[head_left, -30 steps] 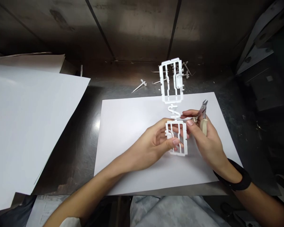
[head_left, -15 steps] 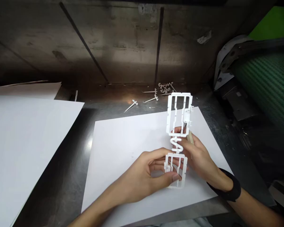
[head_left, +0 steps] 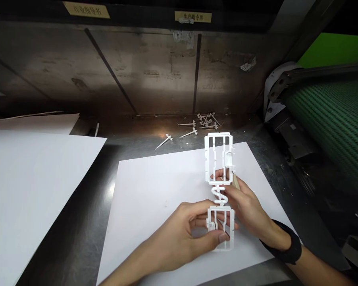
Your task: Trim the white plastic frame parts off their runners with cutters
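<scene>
A white plastic part made of two rectangular frames joined by an S-shaped link stands nearly upright over a white sheet. My left hand pinches its lower frame, thumb in front and fingers behind. Behind the upper frame and the link is my right hand, with a black band on its wrist. Its fingers are closed round a pale, thin tool, mostly hidden by the hand and the part.
Several small white sprue pieces lie at the back of the metal table. Large white sheets are stacked at the left. A green conveyor belt runs at the right, and a metal wall rises behind.
The camera view has tilted up, so labels above the wall now show. Both hands still hold their things, and the white part looks slightly more upright.
</scene>
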### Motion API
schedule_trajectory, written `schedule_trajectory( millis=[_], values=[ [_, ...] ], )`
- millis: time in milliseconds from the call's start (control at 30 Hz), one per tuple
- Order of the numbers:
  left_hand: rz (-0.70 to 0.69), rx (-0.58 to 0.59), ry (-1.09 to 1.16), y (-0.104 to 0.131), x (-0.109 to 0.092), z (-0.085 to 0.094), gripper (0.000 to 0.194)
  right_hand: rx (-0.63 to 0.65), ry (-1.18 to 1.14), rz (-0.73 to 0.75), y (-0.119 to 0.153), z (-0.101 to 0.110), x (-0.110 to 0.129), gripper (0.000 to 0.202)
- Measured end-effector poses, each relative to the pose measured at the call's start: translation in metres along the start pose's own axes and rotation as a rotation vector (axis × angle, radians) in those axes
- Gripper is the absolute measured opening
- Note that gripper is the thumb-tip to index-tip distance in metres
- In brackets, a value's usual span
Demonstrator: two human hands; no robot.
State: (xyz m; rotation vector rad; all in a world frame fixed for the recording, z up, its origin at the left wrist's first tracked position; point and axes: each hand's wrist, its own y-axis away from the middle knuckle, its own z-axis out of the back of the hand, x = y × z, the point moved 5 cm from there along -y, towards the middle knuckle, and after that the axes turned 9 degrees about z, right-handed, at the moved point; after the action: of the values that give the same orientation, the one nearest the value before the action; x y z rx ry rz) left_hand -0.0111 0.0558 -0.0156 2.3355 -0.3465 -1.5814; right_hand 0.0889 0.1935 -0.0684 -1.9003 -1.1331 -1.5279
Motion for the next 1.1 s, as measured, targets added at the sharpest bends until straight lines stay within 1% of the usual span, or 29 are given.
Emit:
schedule_trajectory(
  millis=[167, 267, 467, 567, 700, 733, 767, 833, 933, 967, 1000, 1033, 1100],
  values=[
    [-0.011, 0.0, -0.028, 0.001, -0.006, -0.001, 0.02, -0.006, 0.013, 0.007, -0.001, 0.003, -0.002, 0.023],
    [-0.008, 0.024, -0.015, 0.001, -0.008, -0.001, 0.025, 0.001, 0.026, 0.013, -0.001, 0.004, -0.003, 0.021],
    [0.017, 0.029, -0.027, 0.001, -0.005, 0.001, 0.032, -0.007, 0.057, 0.027, -0.001, 0.004, -0.004, 0.022],
    [0.018, 0.028, -0.058, 0.001, -0.003, 0.0, 0.028, -0.001, 0.069, 0.037, -0.002, 0.004, -0.003, 0.022],
    [0.015, 0.033, -0.143, 0.003, -0.003, 0.002, 0.018, 0.028, 0.088, 0.052, -0.003, 0.004, -0.003, 0.021],
    [0.011, 0.02, -0.189, 0.004, -0.004, 0.004, 0.021, 0.041, 0.096, 0.057, -0.003, 0.004, -0.003, 0.022],
    [-0.001, -0.015, -0.238, 0.005, -0.004, 0.008, 0.026, 0.054, 0.104, 0.064, -0.002, 0.004, -0.003, 0.023],
    [-0.052, -0.153, -0.301, 0.008, -0.008, 0.019, 0.033, 0.081, 0.129, 0.08, -0.003, 0.003, -0.001, 0.026],
    [-0.212, -0.431, -0.217, 0.013, -0.016, 0.039, 0.037, 0.112, 0.19, 0.084, -0.002, 0.001, 0.001, 0.03],
    [-0.276, -0.497, -0.161, 0.015, -0.018, 0.043, 0.038, 0.116, 0.21, 0.078, -0.002, 0.001, 0.002, 0.03],
    [-0.342, -0.534, -0.107, 0.016, -0.02, 0.046, 0.039, 0.121, 0.225, 0.068, -0.002, 0.002, 0.001, 0.03],
    [-0.405, -0.545, -0.063, 0.017, -0.022, 0.047, 0.04, 0.123, 0.238, 0.061, -0.001, 0.003, 0.001, 0.03],
    [-0.498, -0.52, -0.004, 0.018, -0.025, 0.047, 0.037, 0.122, 0.27, 0.049, 0.0, 0.006, -0.002, 0.028]
  ],
)
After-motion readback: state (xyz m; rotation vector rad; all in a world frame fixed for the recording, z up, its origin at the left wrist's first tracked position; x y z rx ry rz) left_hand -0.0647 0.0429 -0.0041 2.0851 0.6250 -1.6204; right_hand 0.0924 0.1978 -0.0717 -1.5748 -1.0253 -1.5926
